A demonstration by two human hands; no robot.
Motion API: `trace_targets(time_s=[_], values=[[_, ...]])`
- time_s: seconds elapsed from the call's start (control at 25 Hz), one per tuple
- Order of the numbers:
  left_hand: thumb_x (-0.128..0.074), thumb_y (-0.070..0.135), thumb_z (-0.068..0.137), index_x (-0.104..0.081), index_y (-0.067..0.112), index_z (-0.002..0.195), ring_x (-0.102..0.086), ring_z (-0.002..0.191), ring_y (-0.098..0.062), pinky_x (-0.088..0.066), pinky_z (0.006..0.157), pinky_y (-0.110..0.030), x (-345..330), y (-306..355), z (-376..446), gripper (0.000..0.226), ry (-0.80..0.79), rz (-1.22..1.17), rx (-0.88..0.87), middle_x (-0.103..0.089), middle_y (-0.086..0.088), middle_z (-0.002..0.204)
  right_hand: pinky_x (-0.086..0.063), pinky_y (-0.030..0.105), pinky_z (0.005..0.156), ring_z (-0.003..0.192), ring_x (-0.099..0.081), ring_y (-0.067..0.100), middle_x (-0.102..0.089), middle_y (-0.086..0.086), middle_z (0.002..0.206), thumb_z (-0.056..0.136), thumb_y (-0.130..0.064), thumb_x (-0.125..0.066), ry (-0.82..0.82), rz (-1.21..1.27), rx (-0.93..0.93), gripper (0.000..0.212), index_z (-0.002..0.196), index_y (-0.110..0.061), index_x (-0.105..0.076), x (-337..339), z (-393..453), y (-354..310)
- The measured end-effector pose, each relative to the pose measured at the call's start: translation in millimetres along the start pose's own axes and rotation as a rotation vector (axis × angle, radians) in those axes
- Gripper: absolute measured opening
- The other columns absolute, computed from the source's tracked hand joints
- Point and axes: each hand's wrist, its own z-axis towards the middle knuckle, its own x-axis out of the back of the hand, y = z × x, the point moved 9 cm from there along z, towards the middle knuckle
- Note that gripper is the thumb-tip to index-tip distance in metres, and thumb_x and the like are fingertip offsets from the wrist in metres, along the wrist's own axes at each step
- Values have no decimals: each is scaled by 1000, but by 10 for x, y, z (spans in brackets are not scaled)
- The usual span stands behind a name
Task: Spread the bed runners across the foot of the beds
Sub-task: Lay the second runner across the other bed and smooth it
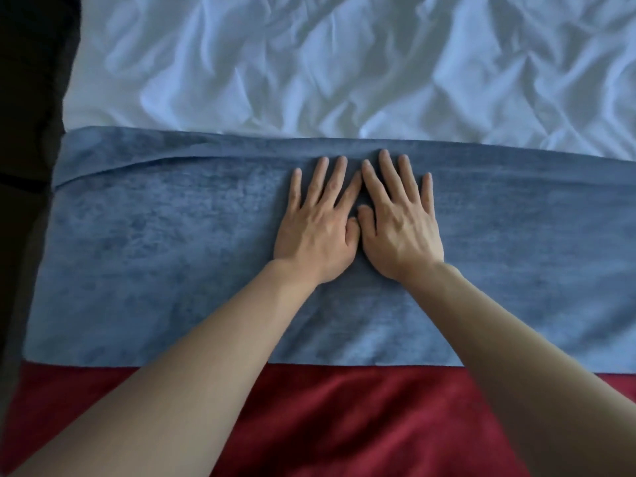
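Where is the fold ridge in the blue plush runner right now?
Head view: the fold ridge runs along the blue plush runner's far-left edge, beside the white sheet.

Blue runner (172, 253): flat, open either side of hands; raised fold (137, 163) along far edge; rumpled white sheet (309, 63) beyond.

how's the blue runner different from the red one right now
The blue runner lies farther up the bed, bordering the white sheet; the red runner is nearest the viewer. Both hands, left hand and right hand, press flat on the blue one; none touches the red. The blue has a fold along its far edge; the red shows soft creases. Both run across the bed.
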Motion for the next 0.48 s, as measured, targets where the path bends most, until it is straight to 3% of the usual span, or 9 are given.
trace_targets(time_s=[0.2,0.36,0.48], values=[[-30,35,91,-24,20,155,-7,152,-26,-6,120,-57,157,-759,-188,66,36,13,44,-15,-9,163,-1,53,123,153,1,26,-9,4,166,99,-36,-30,-9,9,43,62,157,-21,-19,-179,218,-699],[-37,38,92,-36,14,150,-24,146,-31,-14,119,-56,323,-1483,-620,63,96,62,195,-31,-15,155,-5,51,124,153,-8,26,-18,6,164,99,-33,-30,-35,19,222,60,156,-15,-25,-341,233,-1522],[-34,43,92,-26,18,154,-9,150,-34,-7,118,-61,350,-1872,-765,67,57,108,277,-16,-13,162,-4,51,124,153,-4,25,-14,5,165,99,-33,-26,-75,25,272,61,157,-15,-20,-450,305,-1912]])
